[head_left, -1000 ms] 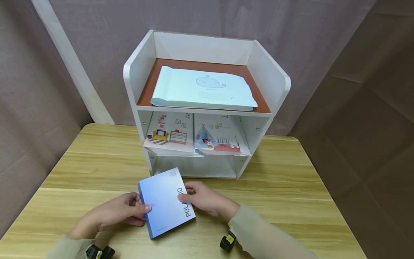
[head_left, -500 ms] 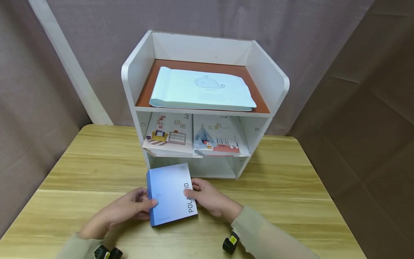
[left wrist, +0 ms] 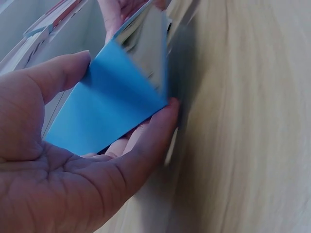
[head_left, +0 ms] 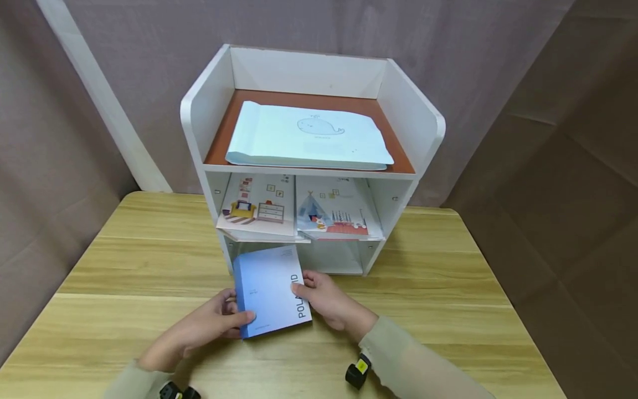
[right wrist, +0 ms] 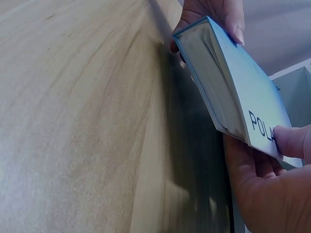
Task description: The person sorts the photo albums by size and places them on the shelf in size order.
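A blue book point(head_left: 269, 288) with dark lettering on its cover is held just above the wooden table point(head_left: 448, 277), in front of the white shelf unit point(head_left: 309, 160). My left hand point(head_left: 219, 321) grips its left edge, thumb on the cover point(left wrist: 63, 73) and fingers underneath. My right hand point(head_left: 324, 296) grips the right edge, thumb point(right wrist: 291, 141) on the lettering. The book's far end points toward the open bottom compartment point(head_left: 329, 257). In the right wrist view the book point(right wrist: 233, 92) is tilted, its page edges showing.
The top shelf holds a pale blue booklet with a whale drawing point(head_left: 309, 136). The middle shelf carries two illustrated booklets point(head_left: 259, 208) point(head_left: 334, 213). Brown curtains hang behind and to both sides. A white post point(head_left: 99, 100) leans at the back left.
Both hands have carried the blue book forward and to the right, toward the shelf's bottom opening, and turned it straighter. Both grips stay the same.
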`<action>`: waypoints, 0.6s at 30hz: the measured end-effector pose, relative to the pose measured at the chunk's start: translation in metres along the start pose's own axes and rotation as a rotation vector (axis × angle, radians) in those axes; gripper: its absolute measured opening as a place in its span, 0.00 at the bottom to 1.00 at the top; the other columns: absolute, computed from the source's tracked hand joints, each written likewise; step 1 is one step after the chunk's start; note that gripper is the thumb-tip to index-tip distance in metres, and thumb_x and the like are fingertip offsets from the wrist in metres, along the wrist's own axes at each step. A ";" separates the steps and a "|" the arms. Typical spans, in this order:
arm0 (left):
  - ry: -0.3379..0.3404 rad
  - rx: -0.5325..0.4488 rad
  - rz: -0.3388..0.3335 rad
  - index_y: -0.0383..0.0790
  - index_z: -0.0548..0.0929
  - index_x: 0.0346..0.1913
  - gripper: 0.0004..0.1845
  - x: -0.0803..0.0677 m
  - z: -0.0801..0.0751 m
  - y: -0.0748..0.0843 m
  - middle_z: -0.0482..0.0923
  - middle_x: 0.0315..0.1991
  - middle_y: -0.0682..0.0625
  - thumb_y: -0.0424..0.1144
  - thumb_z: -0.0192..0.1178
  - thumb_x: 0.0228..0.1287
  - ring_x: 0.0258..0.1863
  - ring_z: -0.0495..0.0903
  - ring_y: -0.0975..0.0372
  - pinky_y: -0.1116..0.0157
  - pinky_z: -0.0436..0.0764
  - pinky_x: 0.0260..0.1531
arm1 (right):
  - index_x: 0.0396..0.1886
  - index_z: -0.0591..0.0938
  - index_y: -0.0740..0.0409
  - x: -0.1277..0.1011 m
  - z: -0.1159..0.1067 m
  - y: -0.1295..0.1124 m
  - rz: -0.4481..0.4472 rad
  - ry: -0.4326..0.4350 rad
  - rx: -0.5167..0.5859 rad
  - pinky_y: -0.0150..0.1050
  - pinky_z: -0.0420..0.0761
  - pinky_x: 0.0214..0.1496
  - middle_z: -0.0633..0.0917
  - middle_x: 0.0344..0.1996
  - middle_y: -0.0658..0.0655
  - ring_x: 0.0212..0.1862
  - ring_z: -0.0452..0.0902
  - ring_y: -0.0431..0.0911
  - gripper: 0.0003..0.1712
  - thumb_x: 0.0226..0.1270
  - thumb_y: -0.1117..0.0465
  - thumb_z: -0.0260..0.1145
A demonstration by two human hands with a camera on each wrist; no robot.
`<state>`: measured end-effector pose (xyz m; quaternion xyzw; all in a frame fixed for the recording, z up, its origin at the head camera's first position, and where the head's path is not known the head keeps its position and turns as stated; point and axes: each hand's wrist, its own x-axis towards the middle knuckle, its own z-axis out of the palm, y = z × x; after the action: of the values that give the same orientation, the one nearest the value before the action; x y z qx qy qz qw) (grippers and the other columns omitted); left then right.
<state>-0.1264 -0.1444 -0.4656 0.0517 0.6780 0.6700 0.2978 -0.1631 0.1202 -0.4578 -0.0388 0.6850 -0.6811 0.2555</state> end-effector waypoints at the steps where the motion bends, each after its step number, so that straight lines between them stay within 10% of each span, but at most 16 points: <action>1: 0.000 -0.008 0.001 0.23 0.47 0.69 0.44 0.001 0.001 -0.001 0.77 0.48 0.36 0.42 0.65 0.64 0.46 0.81 0.50 0.53 0.82 0.46 | 0.65 0.67 0.69 0.000 0.000 0.000 0.002 0.006 0.008 0.43 0.83 0.48 0.81 0.51 0.62 0.47 0.81 0.50 0.25 0.74 0.62 0.57; 18: 0.083 -0.279 0.045 0.22 0.49 0.67 0.38 0.016 0.016 -0.008 0.70 0.53 0.31 0.32 0.62 0.65 0.52 0.78 0.48 0.52 0.77 0.54 | 0.64 0.64 0.73 0.013 -0.001 0.001 0.044 0.122 0.122 0.43 0.83 0.48 0.80 0.50 0.63 0.47 0.81 0.49 0.24 0.75 0.63 0.54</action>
<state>-0.1296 -0.1238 -0.4773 -0.0028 0.5887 0.7658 0.2589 -0.1745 0.1165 -0.4625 0.0333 0.6573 -0.7169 0.2299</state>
